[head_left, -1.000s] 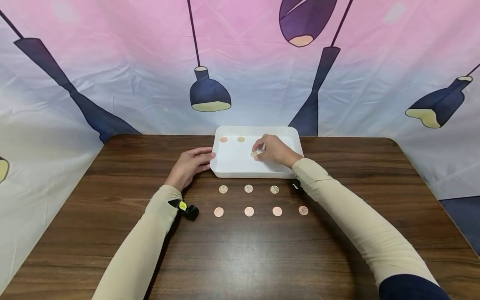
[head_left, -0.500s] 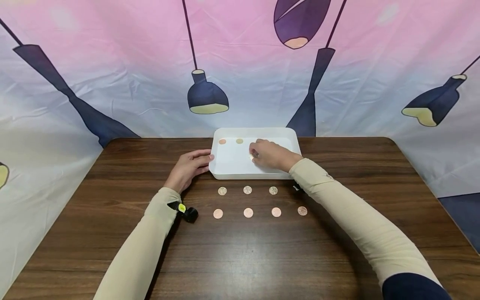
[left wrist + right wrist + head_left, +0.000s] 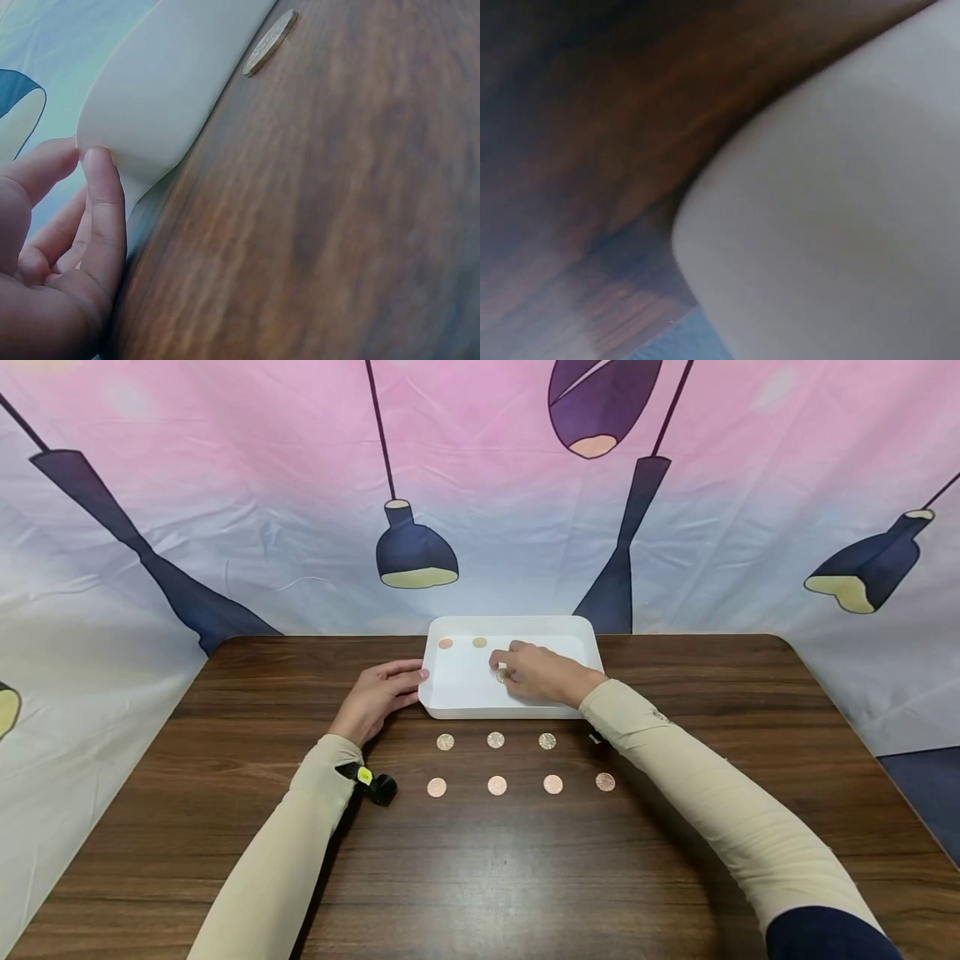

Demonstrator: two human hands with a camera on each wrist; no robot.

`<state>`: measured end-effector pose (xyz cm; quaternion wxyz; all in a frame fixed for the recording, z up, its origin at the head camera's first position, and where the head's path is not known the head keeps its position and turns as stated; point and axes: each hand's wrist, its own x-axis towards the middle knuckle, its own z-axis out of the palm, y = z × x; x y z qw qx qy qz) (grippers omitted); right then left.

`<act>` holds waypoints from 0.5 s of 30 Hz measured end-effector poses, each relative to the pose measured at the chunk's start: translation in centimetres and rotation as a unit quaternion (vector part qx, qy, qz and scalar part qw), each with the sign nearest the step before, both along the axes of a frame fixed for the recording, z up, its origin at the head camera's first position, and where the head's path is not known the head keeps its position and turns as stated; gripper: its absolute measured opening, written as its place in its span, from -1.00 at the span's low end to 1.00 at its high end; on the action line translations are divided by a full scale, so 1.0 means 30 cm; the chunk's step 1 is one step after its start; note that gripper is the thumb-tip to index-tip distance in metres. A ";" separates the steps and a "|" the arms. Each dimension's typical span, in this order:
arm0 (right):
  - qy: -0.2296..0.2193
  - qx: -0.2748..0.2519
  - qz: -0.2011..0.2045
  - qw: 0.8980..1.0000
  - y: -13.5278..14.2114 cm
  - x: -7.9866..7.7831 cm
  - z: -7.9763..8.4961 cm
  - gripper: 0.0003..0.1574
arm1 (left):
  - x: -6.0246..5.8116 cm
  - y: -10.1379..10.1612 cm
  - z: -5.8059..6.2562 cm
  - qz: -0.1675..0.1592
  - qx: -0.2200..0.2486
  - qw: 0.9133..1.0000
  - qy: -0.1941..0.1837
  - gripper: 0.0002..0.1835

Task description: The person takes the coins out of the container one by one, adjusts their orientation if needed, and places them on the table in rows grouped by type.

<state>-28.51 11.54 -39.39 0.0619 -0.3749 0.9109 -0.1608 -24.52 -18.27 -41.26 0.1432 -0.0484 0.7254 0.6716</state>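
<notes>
A shallow white tray (image 3: 465, 685) stands near the table's far edge in the head view. Two flat coins lie inside it at the back left, a coppery coin (image 3: 446, 643) and a golden coin (image 3: 480, 642). My right hand (image 3: 543, 672) reaches into the tray with a golden coin (image 3: 501, 675) between curled fingers and thumb. At the tray's left side, my left hand (image 3: 375, 697) pinches the rim with its fingertips, as the left wrist view also shows. The right wrist view shows neither the right hand nor its coin.
In front of the tray lie a row of golden coins (image 3: 496, 740) and a nearer row of coppery coins (image 3: 497, 786). The wooden table (image 3: 480, 893) ends at a printed cloth backdrop (image 3: 300, 552). A black wrist camera (image 3: 382, 789) sits on the left sleeve.
My right hand and its coin have shifted slightly left and nearer within the tray; its fingers look more spread than half a second ago. The left hand stays on the tray's rim.
</notes>
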 end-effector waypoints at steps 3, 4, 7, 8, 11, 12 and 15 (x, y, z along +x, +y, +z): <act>-0.002 -0.017 0.005 1.000 0.007 -0.004 -0.004 -0.72 | 0.000 -0.002 0.001 0.000 0.000 1.000 0.001 -0.39; -0.009 -0.020 0.003 1.000 0.009 -0.007 -0.005 -0.72 | 0.000 -0.002 0.001 -0.001 0.000 1.000 0.000 -0.39; -0.037 -0.023 -0.007 0.999 0.015 -0.012 -0.004 -0.68 | 0.001 -0.002 0.002 -0.002 0.000 1.000 0.000 -0.39; -0.047 -0.025 -0.009 0.999 0.017 -0.014 -0.003 -0.67 | 0.002 -0.002 0.002 -0.002 0.000 1.000 -0.001 -0.39; -0.066 -0.042 -0.014 0.997 0.020 -0.016 -0.004 -0.65 | 0.002 -0.001 0.004 -0.001 -0.002 1.000 -0.003 -0.38; -0.071 -0.052 -0.017 0.996 0.021 -0.016 -0.006 -0.65 | 0.002 -0.001 0.004 -0.001 -0.003 1.000 -0.003 -0.38; -0.088 -0.076 -0.029 0.993 0.023 -0.013 -0.007 -0.64 | 0.003 -0.003 0.004 0.001 -0.002 1.000 -0.003 -0.39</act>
